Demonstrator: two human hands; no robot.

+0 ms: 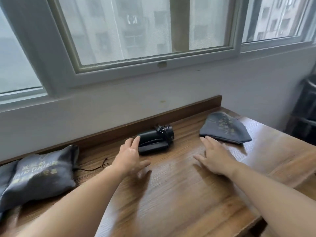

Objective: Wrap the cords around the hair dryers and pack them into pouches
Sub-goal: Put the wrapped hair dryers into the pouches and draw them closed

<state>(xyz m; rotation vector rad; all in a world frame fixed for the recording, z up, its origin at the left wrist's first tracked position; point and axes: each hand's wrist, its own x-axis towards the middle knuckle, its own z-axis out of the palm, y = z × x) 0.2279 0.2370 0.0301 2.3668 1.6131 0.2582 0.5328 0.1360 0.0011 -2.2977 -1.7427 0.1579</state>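
A black folded hair dryer point(154, 140) lies on the wooden table point(171, 185) near the back ledge, its cord wound around the barrel. My left hand point(130, 157) reaches toward it with straight fingers, fingertips at its left end. My right hand point(214, 155) hovers open with spread fingers just short of a flat, empty grey pouch point(224, 128) at the right. A filled grey pouch point(40, 175) printed "HAIR DRIER" lies at the far left, its black drawstring point(95, 167) trailing over the wood.
A dark wooden ledge point(171, 115) runs along the wall under the window. A dark rack or bin point(306, 106) stands beyond the table's right edge. The table's front corner falls away at the lower right.
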